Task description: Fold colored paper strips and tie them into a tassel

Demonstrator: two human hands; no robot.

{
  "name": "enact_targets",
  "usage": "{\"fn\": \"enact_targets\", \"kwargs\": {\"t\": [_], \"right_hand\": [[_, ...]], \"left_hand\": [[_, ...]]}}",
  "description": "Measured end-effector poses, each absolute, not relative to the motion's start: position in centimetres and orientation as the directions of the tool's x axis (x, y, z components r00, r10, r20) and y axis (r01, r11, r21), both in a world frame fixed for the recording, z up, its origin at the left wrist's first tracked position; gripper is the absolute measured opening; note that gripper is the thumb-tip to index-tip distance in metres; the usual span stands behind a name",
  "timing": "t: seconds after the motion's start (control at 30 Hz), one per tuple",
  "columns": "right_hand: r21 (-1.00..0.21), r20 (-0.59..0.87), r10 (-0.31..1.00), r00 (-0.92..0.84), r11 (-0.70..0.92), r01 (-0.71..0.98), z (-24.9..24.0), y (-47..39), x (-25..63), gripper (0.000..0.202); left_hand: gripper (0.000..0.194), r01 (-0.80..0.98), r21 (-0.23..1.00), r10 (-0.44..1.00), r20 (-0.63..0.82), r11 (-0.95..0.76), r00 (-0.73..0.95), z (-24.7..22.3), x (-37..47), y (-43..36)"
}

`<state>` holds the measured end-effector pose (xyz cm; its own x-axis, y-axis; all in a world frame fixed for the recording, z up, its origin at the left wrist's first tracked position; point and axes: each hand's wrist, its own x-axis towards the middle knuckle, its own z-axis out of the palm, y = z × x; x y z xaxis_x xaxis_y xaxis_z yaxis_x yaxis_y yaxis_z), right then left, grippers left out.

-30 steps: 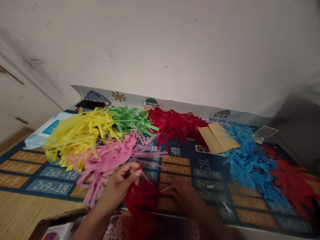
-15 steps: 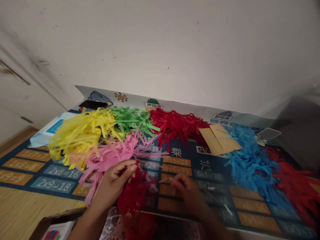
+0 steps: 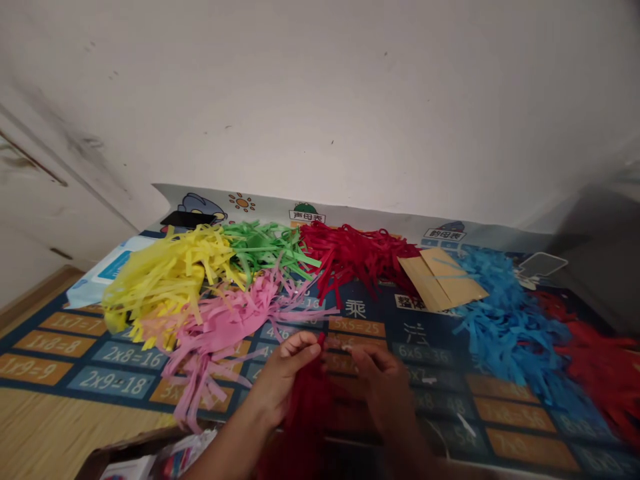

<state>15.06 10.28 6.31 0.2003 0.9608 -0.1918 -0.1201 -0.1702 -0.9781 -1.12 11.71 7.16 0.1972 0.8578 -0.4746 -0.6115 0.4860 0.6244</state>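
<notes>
So the backdrop was a scuffed whitish wall (image 3: pixel 300 87), and under everything was a dark blue printed mat (image 3: pixel 113 363) with times tables in orange and blue boxes. I could read 1x9=9, 2x8=16, 2x9=18, 5x5=25 and 6x6=36, plus 乘 and 法 in bigger characters, and 声母表 and 韵母表 along the curled-up far edge.

I counted six heaps of shredded strips, floppy and ribbony: yellow (image 3: pixel 165 273) on the left, green (image 3: pixel 265 243) beside it, pink (image 3: pixel 230 320) nearer, deep red (image 3: pixel 355 250) far middle, blue (image 3: pixel 510 320) on the right, bright red (image 3: pixel 600 373) at the far right end.

One folded tan sheet (image 3: pixel 443 280) touched the blue lot. A pale blue packet (image 3: pixel 107 270) sat far left, label too small to read, and two white scraps lay on the mat, near right.

Left hand (image 3: pixel 283 377) had a dark red bundle (image 3: pixel 310 400) pinched at its top, strips hanging down at the near middle. Right hand (image 3: pixel 385 380), just right of it, was pinching a small pale piece (image 3: pixel 347 348), too blurry to identify.
</notes>
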Motion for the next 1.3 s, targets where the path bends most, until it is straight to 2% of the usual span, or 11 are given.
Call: {"fn": "enact_targets", "kwargs": {"t": [0.13, 0.4, 0.8, 1.0, 1.1, 1.2, 1.3], "right_hand": [[-0.992, -0.096, 0.976, 0.195, -0.110, 0.066, 6.9, 10.2, 14.9, 0.023], [-0.956, 0.081, 0.946, 0.313, -0.015, 0.293, 6.4, 10.0, 14.8, 0.025], [-0.944, 0.139, 0.943, 0.301, 0.034, 0.329, 6.5, 9.2, 14.4, 0.026], [-0.942, 0.143, 0.968, 0.206, 0.069, 0.330, 6.6, 9.2, 14.3, 0.024], [-0.925, 0.144, 0.979, 0.141, 0.083, 0.372, 6.8, 9.4, 14.3, 0.023], [-0.931, 0.095, 0.995, 0.008, 0.086, 0.354, 6.7, 9.4, 14.4, 0.021], [-0.962, 0.026, 0.995, -0.093, 0.051, 0.267, 6.3, 9.2, 14.4, 0.023]], "left_hand": [[0.036, -0.630, 0.570, 0.831, -0.501, 0.527, 0.242, 6.9, -0.8, 11.5], [0.033, -0.637, 0.579, 0.841, -0.492, 0.509, 0.226, 7.0, -0.8, 11.4], [0.031, -0.655, 0.566, 0.845, -0.486, 0.500, 0.225, 7.0, -0.6, 11.2], [0.031, -0.613, 0.615, 0.854, -0.475, 0.496, 0.215, 6.9, -0.5, 11.1], [0.028, -0.502, 0.747, 0.895, -0.416, 0.436, 0.159, 6.8, -0.4, 11.1], [0.016, -0.225, 0.939, 0.965, -0.261, 0.262, 0.034, 7.2, -0.5, 11.0], [0.010, 0.059, 0.994, 0.995, -0.087, 0.090, -0.047, 7.5, -0.7, 10.6]]}}
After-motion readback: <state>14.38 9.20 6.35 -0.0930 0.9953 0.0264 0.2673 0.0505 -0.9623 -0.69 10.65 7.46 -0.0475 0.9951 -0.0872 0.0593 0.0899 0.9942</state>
